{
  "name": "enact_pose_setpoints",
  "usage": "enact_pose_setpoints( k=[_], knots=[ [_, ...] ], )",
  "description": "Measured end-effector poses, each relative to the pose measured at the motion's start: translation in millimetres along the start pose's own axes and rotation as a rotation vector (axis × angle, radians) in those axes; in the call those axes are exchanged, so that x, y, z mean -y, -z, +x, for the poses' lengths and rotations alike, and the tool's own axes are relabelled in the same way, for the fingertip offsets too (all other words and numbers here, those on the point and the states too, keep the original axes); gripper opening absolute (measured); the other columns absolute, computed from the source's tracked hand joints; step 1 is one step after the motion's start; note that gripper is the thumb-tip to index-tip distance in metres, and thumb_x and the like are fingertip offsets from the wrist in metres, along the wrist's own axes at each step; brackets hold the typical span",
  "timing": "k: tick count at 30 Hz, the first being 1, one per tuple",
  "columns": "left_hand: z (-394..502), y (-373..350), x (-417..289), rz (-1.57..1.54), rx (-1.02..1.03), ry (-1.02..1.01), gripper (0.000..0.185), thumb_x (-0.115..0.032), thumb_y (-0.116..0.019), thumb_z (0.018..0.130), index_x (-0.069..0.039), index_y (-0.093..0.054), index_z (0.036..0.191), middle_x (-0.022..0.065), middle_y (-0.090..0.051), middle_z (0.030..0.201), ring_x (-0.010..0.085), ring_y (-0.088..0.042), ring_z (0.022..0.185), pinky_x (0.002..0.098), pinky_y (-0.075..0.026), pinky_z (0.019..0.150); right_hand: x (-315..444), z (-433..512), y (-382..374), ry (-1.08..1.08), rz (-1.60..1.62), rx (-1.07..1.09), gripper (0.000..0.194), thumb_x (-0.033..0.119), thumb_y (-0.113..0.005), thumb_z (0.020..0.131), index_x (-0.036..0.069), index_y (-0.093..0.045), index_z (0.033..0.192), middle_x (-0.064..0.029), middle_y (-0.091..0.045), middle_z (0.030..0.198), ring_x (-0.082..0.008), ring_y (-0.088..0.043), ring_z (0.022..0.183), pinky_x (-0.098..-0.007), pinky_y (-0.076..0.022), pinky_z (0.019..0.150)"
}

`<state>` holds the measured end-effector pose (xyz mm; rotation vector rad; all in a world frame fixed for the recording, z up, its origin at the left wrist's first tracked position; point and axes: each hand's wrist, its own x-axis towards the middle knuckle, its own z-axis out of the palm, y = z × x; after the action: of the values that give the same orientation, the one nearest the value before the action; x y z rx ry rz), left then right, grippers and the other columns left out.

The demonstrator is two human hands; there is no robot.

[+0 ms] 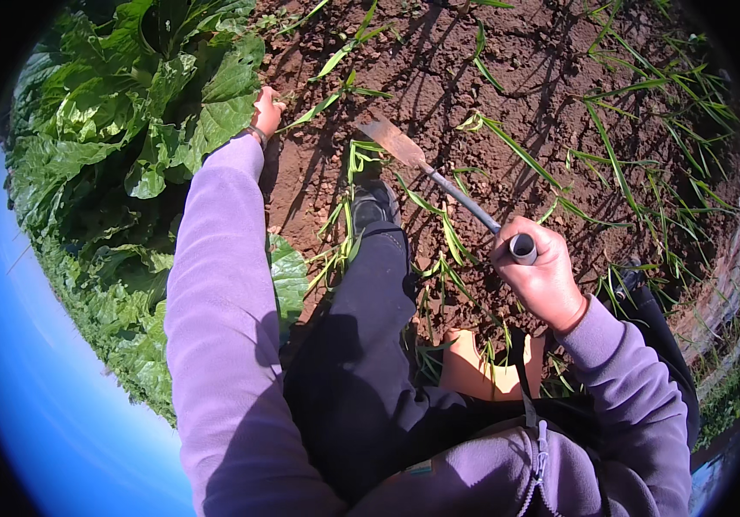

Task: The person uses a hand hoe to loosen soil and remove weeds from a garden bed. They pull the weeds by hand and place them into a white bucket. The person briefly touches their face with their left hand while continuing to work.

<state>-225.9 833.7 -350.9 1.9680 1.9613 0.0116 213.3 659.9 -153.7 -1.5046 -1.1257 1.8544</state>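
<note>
My right hand (535, 268) is closed around the grey tubular handle of a hand weeding tool (460, 192), whose open pipe end shows above my fist. The tool's flat, rusty blade (396, 141) points up and left, over or on the brown soil between the green shoots. Beside the large leafy plant, my left hand (268, 111) reaches to the soil at the upper left. A small bit of greenery shows at its fingertips; whether the fingers grip it, I cannot tell. A broad green leaf (228, 90) lies close to the left wrist.
Large leafy vegetable plants (86, 142) fill the left side. Long-leaved green shoots (518, 148) grow across the cracked soil (409, 52). My dark shoe (373, 205) stands among them. An orange-tan object (473, 368) lies by my lap, and a pale strip (732, 258) runs along the right.
</note>
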Motion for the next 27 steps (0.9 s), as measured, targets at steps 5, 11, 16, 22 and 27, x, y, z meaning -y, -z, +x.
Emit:
enact_pose_setpoints(
  k=[5, 11, 16, 22, 27],
  knots=[
    [-10, 14, 16, -0.292, 0.058, 0.186, 0.038, -0.022, -0.071, 0.079, 0.002, -0.059, 0.106, 0.0182, -0.064, 0.102, 0.0266, -0.061, 0.094, 0.0350, -0.047, 0.083, 3, -18, 22, -0.047, -0.070, -0.058, 0.015, -0.011, -0.058, 0.071, 0.003, -0.056, 0.075, -0.0007, -0.058, 0.073, -0.0089, -0.055, 0.069, -0.0239, -0.0450, 0.064],
    [0, 0, 12, -0.638, 0.013, 0.302, 0.048, -0.034, -0.059, 0.090, 0.002, -0.057, 0.123, 0.0136, -0.061, 0.122, 0.0198, -0.053, 0.117, 0.0298, -0.038, 0.101, 40, -77, 41, -0.191, -0.155, -0.101, 0.017, -0.014, -0.056, 0.067, 0.003, -0.054, 0.072, -0.0013, -0.058, 0.070, -0.0085, -0.054, 0.064, -0.0227, -0.0435, 0.058],
    [17, -36, -19, -0.478, -0.013, 0.362, 0.044, -0.033, -0.062, 0.085, 0.001, -0.058, 0.113, 0.0130, -0.061, 0.110, 0.0198, -0.054, 0.105, 0.0310, -0.040, 0.092, 60, -115, 57, -0.276, -0.084, -0.142, 0.016, -0.012, -0.055, 0.063, 0.003, -0.054, 0.067, -0.0023, -0.054, 0.067, -0.0112, -0.051, 0.059, -0.0243, -0.0410, 0.054],
    [21, -33, -28, -0.338, -0.070, 0.449, 0.040, -0.033, -0.066, 0.079, 0.000, -0.060, 0.101, 0.0123, -0.061, 0.096, 0.0197, -0.055, 0.090, 0.0324, -0.043, 0.082, 47, -109, 70, -0.114, -0.199, -0.076, 0.016, -0.010, -0.059, 0.061, 0.004, -0.055, 0.067, -0.0033, -0.054, 0.065, -0.0149, -0.052, 0.059, -0.0269, -0.0416, 0.055],
    [28, -27, -28, -0.270, -0.046, 0.466, 0.037, -0.033, -0.069, 0.075, 0.000, -0.061, 0.091, 0.0116, -0.062, 0.084, 0.0197, -0.056, 0.077, 0.0335, -0.045, 0.074, 45, -114, 80, -0.120, -0.254, -0.065, 0.017, -0.008, -0.061, 0.058, 0.005, -0.056, 0.067, -0.0049, -0.054, 0.064, -0.0189, -0.054, 0.058, -0.0289, -0.0420, 0.054]
  ],
)
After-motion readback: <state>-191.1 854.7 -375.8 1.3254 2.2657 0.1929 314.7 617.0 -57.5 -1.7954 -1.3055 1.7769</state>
